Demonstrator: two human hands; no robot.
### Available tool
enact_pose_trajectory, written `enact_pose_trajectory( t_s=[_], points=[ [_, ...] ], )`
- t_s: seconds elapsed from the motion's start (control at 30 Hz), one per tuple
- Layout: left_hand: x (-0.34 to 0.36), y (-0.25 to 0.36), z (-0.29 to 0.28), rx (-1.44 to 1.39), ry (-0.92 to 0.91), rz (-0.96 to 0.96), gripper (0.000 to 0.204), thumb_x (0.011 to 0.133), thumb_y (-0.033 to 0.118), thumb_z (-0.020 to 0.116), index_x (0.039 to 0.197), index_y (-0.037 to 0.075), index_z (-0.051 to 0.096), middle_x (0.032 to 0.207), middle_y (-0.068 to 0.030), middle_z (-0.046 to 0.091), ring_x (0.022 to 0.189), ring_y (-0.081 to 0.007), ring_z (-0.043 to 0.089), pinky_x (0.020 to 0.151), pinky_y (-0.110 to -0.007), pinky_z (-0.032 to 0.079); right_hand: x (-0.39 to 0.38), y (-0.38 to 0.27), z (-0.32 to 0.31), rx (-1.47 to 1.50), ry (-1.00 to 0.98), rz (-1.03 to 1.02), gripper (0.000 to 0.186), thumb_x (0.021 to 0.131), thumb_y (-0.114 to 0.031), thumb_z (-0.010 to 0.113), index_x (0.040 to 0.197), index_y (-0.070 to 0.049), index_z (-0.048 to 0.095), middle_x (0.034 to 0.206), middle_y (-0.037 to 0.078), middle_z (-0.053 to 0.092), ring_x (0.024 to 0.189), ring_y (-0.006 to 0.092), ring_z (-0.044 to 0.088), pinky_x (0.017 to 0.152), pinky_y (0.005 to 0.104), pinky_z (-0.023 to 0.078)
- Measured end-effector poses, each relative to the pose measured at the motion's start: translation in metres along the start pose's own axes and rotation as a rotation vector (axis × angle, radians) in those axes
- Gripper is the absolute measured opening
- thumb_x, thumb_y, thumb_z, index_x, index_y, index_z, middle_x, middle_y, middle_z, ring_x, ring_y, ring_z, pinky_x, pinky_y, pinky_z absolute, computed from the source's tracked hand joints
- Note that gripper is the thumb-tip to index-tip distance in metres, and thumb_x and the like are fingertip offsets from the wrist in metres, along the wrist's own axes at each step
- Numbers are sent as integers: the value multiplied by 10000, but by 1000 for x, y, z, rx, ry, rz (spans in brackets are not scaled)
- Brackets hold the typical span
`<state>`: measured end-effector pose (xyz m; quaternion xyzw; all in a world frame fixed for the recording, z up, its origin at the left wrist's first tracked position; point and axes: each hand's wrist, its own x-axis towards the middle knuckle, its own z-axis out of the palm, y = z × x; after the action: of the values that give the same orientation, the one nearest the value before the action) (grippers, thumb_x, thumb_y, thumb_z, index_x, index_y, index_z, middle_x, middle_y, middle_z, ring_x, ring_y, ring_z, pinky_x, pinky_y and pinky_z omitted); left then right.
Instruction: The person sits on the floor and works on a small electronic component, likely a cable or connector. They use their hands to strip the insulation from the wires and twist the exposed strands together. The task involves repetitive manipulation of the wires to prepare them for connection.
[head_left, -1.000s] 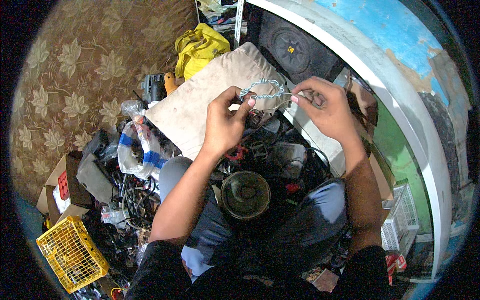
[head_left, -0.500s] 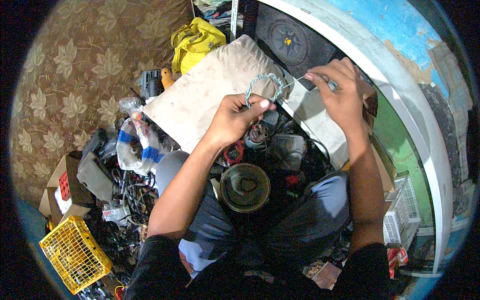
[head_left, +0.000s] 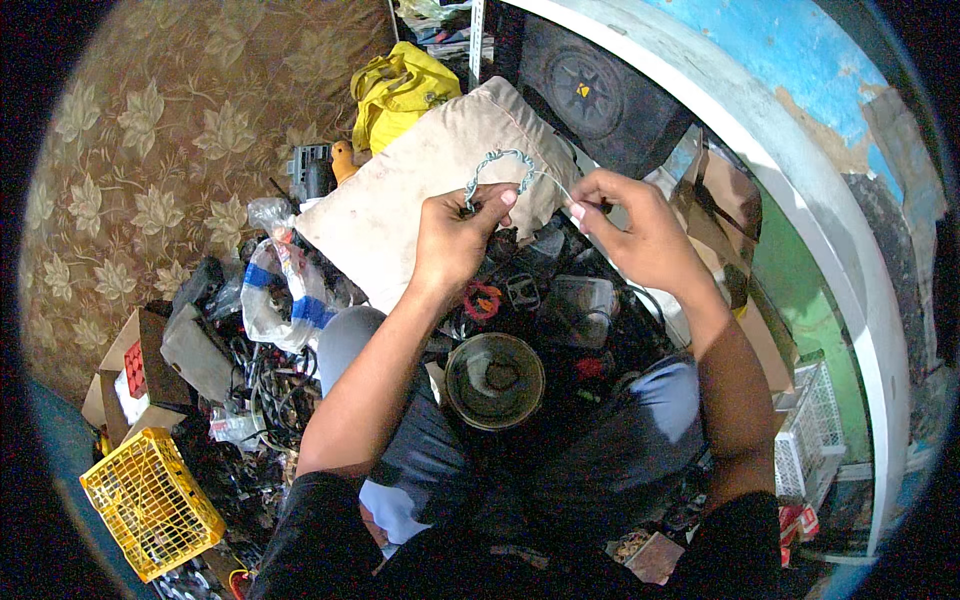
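Note:
My left hand is closed around the lower part of a looped, twisted light-blue wire, thumb pressed against the fingers. The loop arches above the hand, in front of a beige cushion. A thin loose end runs from the loop to my right hand, which pinches it between thumb and fingertips. Below the hands, between my knees, stands a round container with a dark ring-shaped thing inside. A red coil and a clear plastic box lie just beyond it.
At the left lie tangled dark cables, a white-and-blue wrapped roll and a yellow basket. A yellow bag and a black speaker are at the back. Cardboard and a white basket stand right.
My right hand has come down and toward the left, nearer the loop. The left hand and loop have shifted slightly left, and the loop now stands as an upright arch.

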<state>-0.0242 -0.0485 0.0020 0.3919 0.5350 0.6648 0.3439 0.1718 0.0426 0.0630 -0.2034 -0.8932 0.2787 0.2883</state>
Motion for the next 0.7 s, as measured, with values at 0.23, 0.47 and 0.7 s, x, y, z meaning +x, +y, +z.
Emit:
enact_pose_trajectory(
  t_s=[0.23,0.47,0.7],
  points=[
    [0,3,0,56,44,-63,236,912,203,765,1005,-14,762,655,52,584,574,-44,449,530,-240,360,2,2,14,74,75,36,222,955,-54,604,1164,-18,668,874,127,696,778,204,673,714,314,520],
    [1,0,-1,39,34,21,253,930,178,734,1114,4,740,632,72,536,547,-40,407,509,-231,314,0,-19,9,-5,74,87,150,914,-101,675,1023,-20,737,940,175,733,857,266,725,773,359,544],
    [-2,-4,5,147,-69,95,285,932,181,732,1178,37,728,608,83,506,545,-25,395,503,-235,288,1,-12,18,85,103,-37,131,887,-99,710,981,-15,746,923,159,726,853,257,715,771,354,533]
  ],
)
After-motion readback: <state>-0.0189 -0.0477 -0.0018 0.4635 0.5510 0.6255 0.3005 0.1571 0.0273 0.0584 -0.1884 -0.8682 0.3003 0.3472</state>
